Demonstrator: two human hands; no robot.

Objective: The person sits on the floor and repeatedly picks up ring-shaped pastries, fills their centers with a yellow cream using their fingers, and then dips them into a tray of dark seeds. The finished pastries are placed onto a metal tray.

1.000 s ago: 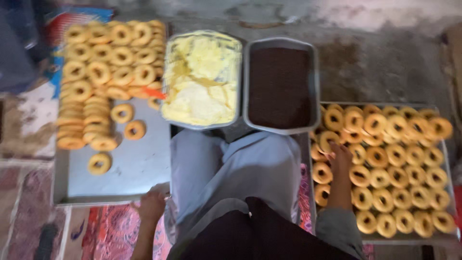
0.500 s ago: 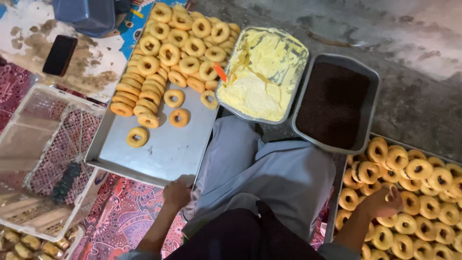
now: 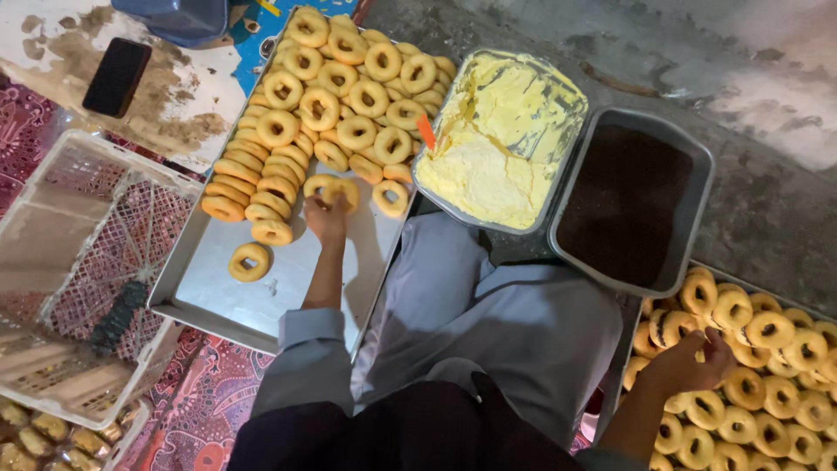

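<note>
Golden-brown and ring-shaped, a plain biscuit [image 3: 334, 189] is lying at the near edge of the heap on the steel tray [image 3: 288, 288], and the left hand [image 3: 327, 218] is reaching across the bare metal to it, fingers pinched on its near rim. A second loose ring [image 3: 390, 197] is sitting just beside it, and another single ring [image 3: 249, 260] is lying apart, closer to the person. Behind them the plain rings [image 3: 349, 96] are piling up in rows and stacks towards the far end of the tray.

Over on the other side, the right hand [image 3: 689, 366] is resting on the second tray of rings [image 3: 767, 375], its fingers curled around one biscuit there; some of these rings are showing dark filling at the seam. Between the two trays a tub of pale yellow cream [image 3: 501, 139] with an orange scraper [image 3: 425, 131] stuck in it and a grey pan of dark crumb [image 3: 628, 205] are sitting side by side, just past the person's grey-trousered knees [image 3: 488, 323].

Judging by this, the work seems to be at the pick-up step: one finished ring going down on the right, a fresh one being taken on the left. The next move is probably calling for a clean lift of that single ring without dragging its neighbours, then a carry towards the cream. A white plastic crate [image 3: 78, 262] and a dark phone [image 3: 116, 77] are lying off to the left.
</note>
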